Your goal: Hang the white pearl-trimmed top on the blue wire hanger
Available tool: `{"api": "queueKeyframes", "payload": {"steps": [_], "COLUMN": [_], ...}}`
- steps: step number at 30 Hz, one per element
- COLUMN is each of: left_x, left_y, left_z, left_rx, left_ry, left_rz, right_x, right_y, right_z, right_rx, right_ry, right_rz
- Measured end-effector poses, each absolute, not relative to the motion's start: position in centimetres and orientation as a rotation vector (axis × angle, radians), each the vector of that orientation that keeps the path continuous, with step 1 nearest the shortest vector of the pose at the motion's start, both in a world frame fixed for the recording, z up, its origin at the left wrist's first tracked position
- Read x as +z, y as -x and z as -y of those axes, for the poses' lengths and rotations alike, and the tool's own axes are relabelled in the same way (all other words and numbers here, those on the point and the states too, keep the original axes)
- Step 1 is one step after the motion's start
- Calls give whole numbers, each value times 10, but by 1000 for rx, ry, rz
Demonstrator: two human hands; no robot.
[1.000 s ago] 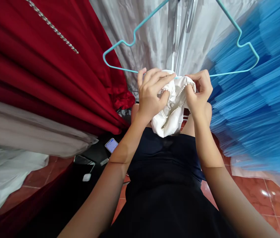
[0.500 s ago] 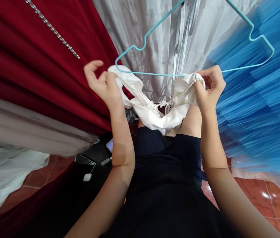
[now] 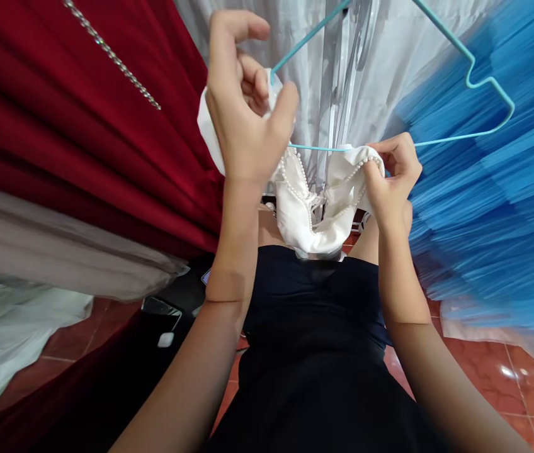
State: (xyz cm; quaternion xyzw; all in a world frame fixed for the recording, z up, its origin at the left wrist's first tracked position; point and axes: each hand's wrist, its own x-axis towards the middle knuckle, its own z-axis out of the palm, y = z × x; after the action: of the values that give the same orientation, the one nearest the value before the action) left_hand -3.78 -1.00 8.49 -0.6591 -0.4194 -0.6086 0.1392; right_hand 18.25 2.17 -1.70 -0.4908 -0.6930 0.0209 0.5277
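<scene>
A white garment (image 3: 303, 214) with pearl-bead trim hangs in a U between my hands, its lower part over my lap. My right hand (image 3: 394, 173) pinches its right shoulder edge, thumb on the beaded trim, beside the bottom bar of a light-blue hanger (image 3: 456, 47). My left hand (image 3: 245, 113) is raised at the hanger's left shoulder, fingers curled around the garment's left side. White fabric shows on both sides of that hand and over the hanger's left end, which the hand partly hides.
Red drapery (image 3: 106, 138) with a sparkling bead strand (image 3: 113, 56) hangs at left. Blue tulle (image 3: 494, 220) fills the right, and white fabric (image 3: 399, 50) hangs behind. A phone (image 3: 160, 306) and a small white case (image 3: 165, 340) lie on a black surface at lower left.
My left hand has moved up and right, bringing the garment's left side over the hanger's left end. My right hand keeps its pinch and has shifted slightly left and down.
</scene>
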Motion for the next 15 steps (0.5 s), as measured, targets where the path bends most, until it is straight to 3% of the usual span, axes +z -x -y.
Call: {"api": "queueKeyframes", "payload": {"steps": [10,15], "left_x": [34,35], "left_y": [7,17], "left_z": [7,6], "left_rx": [-1229,-1173], "left_ry": [2545,2517], "left_rz": [1488,1470], "right_x": [-6,-1], "right_y": [-204,-266], "right_z": [-10,-16], "right_rx": [-5,-465], "right_ry": [1180,1101], "right_rz": [1742,1243]}}
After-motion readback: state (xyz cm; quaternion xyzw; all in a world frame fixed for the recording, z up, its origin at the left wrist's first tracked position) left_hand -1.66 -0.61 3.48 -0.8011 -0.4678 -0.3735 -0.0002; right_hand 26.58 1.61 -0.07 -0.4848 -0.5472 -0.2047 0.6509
